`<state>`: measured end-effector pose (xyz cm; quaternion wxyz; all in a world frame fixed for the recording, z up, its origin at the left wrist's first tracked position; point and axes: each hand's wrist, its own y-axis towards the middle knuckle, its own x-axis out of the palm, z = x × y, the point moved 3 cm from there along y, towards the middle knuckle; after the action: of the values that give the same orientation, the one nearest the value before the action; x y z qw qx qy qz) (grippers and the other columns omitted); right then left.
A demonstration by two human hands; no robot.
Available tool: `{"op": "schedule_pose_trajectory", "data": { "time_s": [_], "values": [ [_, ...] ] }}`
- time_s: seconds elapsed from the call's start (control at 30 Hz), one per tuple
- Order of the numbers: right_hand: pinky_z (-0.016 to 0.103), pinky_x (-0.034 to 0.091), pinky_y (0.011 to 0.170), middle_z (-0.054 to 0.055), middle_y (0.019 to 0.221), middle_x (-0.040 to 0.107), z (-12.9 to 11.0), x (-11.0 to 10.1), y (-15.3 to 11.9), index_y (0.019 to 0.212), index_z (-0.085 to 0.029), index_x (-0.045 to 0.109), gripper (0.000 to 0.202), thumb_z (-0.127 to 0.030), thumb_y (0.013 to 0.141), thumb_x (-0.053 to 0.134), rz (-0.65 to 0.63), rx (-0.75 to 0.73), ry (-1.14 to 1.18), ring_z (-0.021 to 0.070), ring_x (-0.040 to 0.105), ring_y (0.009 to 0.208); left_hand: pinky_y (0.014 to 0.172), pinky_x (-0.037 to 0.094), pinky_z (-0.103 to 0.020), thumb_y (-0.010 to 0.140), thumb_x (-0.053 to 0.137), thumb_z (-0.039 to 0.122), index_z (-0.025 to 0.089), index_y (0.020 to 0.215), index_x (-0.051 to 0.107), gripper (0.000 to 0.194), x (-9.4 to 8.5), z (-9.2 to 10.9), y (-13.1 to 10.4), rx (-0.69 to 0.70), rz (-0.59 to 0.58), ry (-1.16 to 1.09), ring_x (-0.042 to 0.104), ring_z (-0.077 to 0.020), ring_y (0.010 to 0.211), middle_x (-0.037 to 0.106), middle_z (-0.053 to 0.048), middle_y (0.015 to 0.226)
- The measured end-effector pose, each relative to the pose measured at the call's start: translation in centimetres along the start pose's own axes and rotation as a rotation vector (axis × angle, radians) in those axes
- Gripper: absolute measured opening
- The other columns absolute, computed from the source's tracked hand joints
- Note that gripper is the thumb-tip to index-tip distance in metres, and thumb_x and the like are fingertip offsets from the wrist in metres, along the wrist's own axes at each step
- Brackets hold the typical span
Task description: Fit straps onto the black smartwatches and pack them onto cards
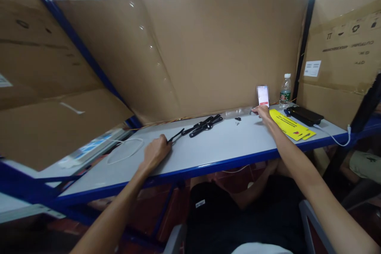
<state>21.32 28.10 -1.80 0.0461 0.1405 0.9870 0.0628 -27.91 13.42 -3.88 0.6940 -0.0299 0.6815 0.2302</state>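
On the left of the grey tabletop (229, 139), my left hand (157, 151) is closed around one end of a thin black bar (177, 135), whose free end points up and to the right. Several flat black bars (205, 126) with small white marks lie in a crossed pile just beyond it. My right hand (262, 112) reaches to the back of the table, its thumb and fingertips pinched together at the right end of a clear plastic bag or tray (236, 113). What is between those fingertips is too small to make out. Small black pieces (237, 119) and tiny silvery pieces (237, 124) lie nearby.
A lit phone (262, 95) leans at the back, beside a water bottle (285, 91). Yellow printed sheets (290, 124) and a black power bank (305, 115) with a white cable (333, 137) lie right. Cardboard walls (220, 51) enclose the table. A power strip (89, 149) sits left.
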Motion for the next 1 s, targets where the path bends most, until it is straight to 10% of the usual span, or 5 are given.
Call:
{"op": "schedule_pose_trajectory", "data": {
  "time_s": [0.17,0.33,0.53,0.63,1.0],
  "values": [
    [0.026,0.037,0.060,0.001,0.071,0.068,0.0,0.5,0.2,0.078,-0.016,0.068,0.022,-0.027,0.064,0.080,-0.006,-0.028,0.062,0.0129,0.056,0.065,0.049,0.038,-0.026,0.078,0.065,0.052,0.018,0.086,0.062,0.035,-1.7,3.5,-2.8,0.078,-0.301,-0.572,0.054,-0.0166,0.049,0.064,-0.002,0.062],
    [0.026,0.034,0.059,0.004,0.082,0.075,-0.4,1.5,-0.8,0.091,-0.017,0.075,0.024,-0.021,0.067,0.074,-0.130,-0.031,0.065,0.0141,0.060,0.070,0.049,0.040,-0.024,0.075,0.070,0.050,0.017,0.077,0.061,0.034,-2.9,12.5,-4.5,0.413,-0.595,-0.856,0.051,-0.0119,0.048,0.059,0.001,0.059],
    [0.024,0.040,0.062,0.003,0.083,0.076,-1.6,4.4,-3.6,0.100,-0.018,0.073,0.029,-0.021,0.071,0.073,-0.342,-0.070,0.012,0.0143,0.065,0.073,0.063,0.044,-0.028,0.089,0.059,0.034,0.020,0.093,0.070,0.018,-2.1,20.7,-3.8,0.583,-0.406,-0.510,0.064,-0.0196,0.064,0.069,-0.004,0.070],
    [0.024,0.042,0.061,0.002,0.079,0.075,-1.9,6.2,-4.3,0.099,-0.018,0.073,0.028,-0.016,0.070,0.072,-0.443,-0.088,-0.026,0.0147,0.065,0.071,0.071,0.043,-0.030,0.092,0.059,0.036,0.022,0.106,0.071,0.023,-1.4,21.5,-3.8,0.643,-0.203,-0.330,0.069,-0.0260,0.084,0.074,-0.008,0.087],
    [0.020,0.042,0.056,-0.002,0.068,0.065,-2.2,11.8,-6.3,0.072,-0.018,0.062,0.016,-0.009,0.062,0.070,-0.622,-0.077,-0.133,0.0133,0.060,0.069,0.071,0.042,-0.029,0.087,0.065,0.027,0.019,0.106,0.065,0.021,0.4,18.6,-3.3,0.698,-0.103,-0.506,0.066,-0.0228,0.086,0.073,-0.005,0.095]
  ]
}}
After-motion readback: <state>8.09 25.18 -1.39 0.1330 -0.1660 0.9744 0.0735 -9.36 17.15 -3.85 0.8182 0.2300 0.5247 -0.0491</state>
